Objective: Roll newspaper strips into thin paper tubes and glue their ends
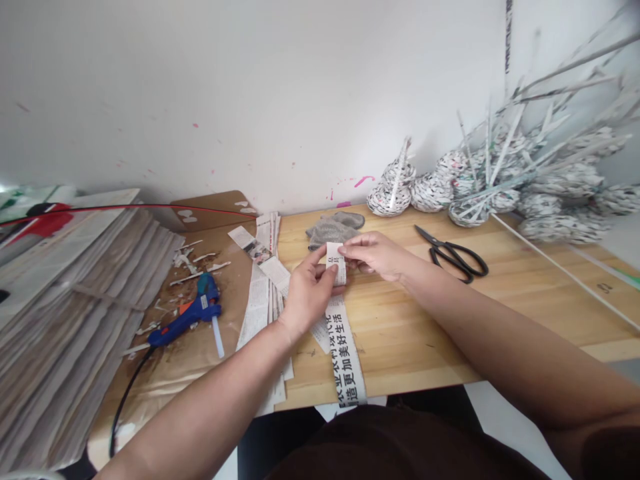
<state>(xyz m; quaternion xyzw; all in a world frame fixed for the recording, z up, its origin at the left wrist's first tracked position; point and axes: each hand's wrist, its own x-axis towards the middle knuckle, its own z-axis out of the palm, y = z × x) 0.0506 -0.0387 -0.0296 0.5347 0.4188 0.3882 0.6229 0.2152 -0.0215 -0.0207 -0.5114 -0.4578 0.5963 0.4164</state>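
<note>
- Between the two hands, over the table [410,347], is a newspaper strip [350,360], its lower end trailing to the near edge.
- The left hand [307,293] has thumb and fingers closed on it; the right hand [377,257] pinches its upper corner.
- Uneven pinching could skew or tear the thin paper; a snag at the table edge could tug it crooked.
- Close behind, a grey cloth [333,230] might crowd the fingers.
- Farther out: scissors [453,257] right, glue gun [193,310] left.
</note>
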